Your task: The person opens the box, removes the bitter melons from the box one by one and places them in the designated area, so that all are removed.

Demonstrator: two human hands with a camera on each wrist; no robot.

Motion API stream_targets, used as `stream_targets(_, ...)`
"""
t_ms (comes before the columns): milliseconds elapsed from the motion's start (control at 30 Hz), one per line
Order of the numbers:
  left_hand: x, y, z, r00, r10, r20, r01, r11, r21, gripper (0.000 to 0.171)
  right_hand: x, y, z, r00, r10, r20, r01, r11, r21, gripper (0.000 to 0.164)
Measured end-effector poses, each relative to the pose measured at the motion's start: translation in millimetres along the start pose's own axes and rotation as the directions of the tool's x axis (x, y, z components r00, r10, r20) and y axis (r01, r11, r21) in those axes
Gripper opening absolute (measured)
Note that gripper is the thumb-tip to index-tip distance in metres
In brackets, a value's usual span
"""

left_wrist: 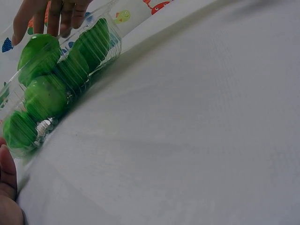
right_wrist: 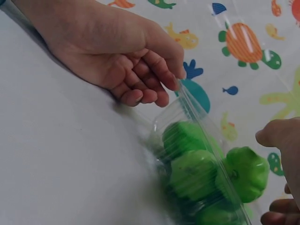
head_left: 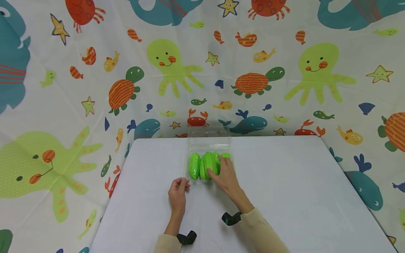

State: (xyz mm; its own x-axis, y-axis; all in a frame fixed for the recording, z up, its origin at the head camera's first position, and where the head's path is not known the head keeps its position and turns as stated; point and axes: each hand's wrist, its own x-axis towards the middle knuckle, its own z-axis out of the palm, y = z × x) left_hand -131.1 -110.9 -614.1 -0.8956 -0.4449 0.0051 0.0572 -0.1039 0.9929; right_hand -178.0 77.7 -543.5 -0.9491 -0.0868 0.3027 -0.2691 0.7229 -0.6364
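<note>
A clear plastic box (left_wrist: 116, 47) holds several long, ridged, bright green vegetables (head_left: 194, 166), apparently toy ones. One green vegetable (right_wrist: 246, 173) rises above the box's rim, on top of the others. At the box's near left corner, my left hand (head_left: 178, 193) pinches the rim between thumb and index finger, its other fingers loosely bent. My right hand (head_left: 228, 177) hovers over the right part of the box, fingers spread and pointing down. In the right wrist view a gap shows between its thumb and the raised vegetable.
The box's clear lid (head_left: 209, 141) stands raised at the back, by the far edge of the white table (head_left: 152, 158). Behind and beside the table hangs a cloth (head_left: 202, 88) printed with sea animals. Each wrist wears a black camera (head_left: 186, 238).
</note>
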Motion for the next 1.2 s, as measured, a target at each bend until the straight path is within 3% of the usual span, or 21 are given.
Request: stream_targets(1200,-2.0,-0.6,3.2,1.0,-0.002,-0.012,0.001,1.0,-0.014,0.022,-6,-1,16,0.996,0.033,0.079,-0.032,0.999,-0.016,0.071)
